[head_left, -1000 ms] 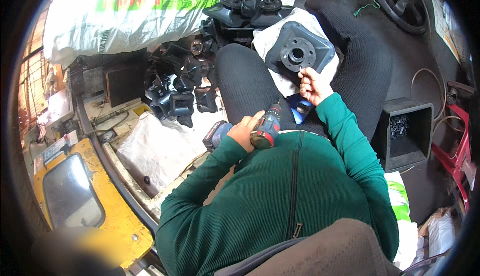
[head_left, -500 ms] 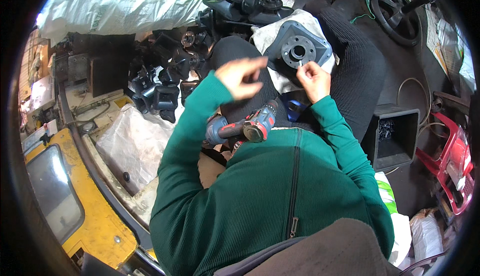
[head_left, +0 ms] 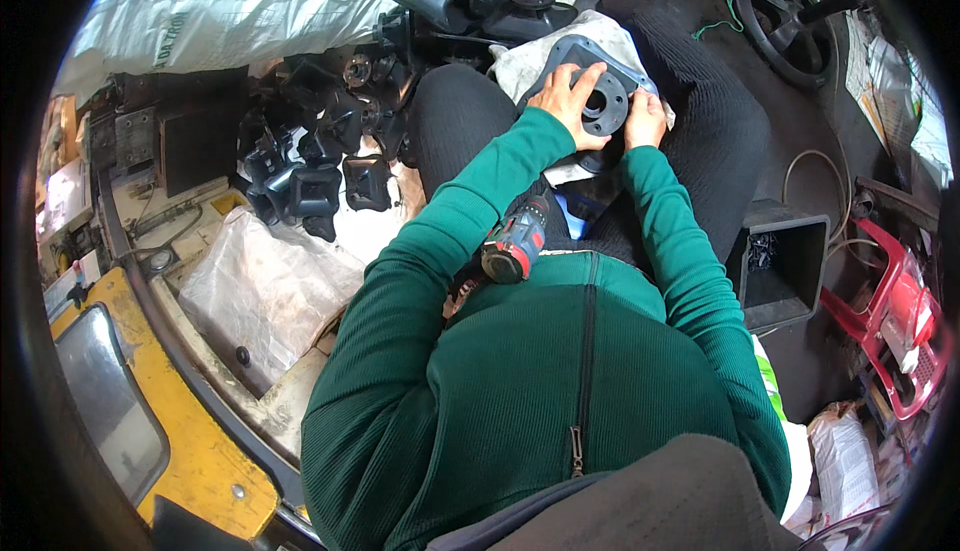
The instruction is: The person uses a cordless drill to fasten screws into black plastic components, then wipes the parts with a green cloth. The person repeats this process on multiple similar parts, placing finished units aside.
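Note:
A black part with a square base and a round, holed flange [head_left: 612,101] sits between my legs on a white cloth [head_left: 517,69]. My left hand [head_left: 570,109] is wrapped over the flange's left side, fingers on its top. At the flange's right edge, my right hand [head_left: 646,123] is pinched closed with its fingertips against the part. Whatever lies between those fingertips is too small to make out. A blue and red cordless drill [head_left: 514,243] rests in my lap below my left forearm, partly covered by the sleeve.
Several similar black parts [head_left: 315,189] are piled at left, with more [head_left: 530,13] beyond my knees. A dark open bin [head_left: 790,296] holding small fasteners stands at right, near a red plastic chair [head_left: 890,311]. White sacks [head_left: 240,11] lie at the far left.
My left hand has come down and right from the air onto the flange. My right hand has shifted up to the flange's right edge. The part is turned slightly.

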A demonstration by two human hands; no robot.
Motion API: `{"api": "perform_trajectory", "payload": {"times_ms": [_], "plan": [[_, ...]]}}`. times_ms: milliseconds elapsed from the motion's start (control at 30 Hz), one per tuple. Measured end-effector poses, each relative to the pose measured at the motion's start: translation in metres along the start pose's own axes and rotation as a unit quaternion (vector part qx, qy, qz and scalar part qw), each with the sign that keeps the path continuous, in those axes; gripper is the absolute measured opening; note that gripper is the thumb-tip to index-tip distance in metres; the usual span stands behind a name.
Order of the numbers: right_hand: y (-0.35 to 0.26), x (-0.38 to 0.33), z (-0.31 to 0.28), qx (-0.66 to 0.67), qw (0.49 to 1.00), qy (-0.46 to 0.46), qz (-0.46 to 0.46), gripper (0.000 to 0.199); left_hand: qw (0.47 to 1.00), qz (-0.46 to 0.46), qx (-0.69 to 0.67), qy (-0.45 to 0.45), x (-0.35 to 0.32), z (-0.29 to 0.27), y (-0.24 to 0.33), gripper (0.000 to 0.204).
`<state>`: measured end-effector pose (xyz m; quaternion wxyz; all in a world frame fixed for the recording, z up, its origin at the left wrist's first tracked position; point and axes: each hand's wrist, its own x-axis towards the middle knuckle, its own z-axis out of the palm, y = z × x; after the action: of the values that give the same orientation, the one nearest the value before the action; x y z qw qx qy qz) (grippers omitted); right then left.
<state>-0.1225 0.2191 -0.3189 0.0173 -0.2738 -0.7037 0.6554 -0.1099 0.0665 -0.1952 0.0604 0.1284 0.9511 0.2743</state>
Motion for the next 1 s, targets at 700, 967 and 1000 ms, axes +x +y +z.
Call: {"api": "perform_trajectory", "payload": {"times_ms": [700,967,1000], "plan": [[-0.029,-0.021,-0.001,0.029,0.999,-0.015,0.019,0.021,0.997,-0.042,-0.006,0.060,-0.006,0.013,0.005,0.101],[-0.042,-0.023,-0.002,0.026,0.999,-0.026,0.014,0.020,0.991,-0.021,0.126,0.027,0.003,0.002,0.023,0.093],[-0.035,-0.021,-0.001,0.045,0.999,-0.026,0.013,0.020,0.994,-0.007,0.106,0.019,0.009,0.005,0.022,0.090]]}}
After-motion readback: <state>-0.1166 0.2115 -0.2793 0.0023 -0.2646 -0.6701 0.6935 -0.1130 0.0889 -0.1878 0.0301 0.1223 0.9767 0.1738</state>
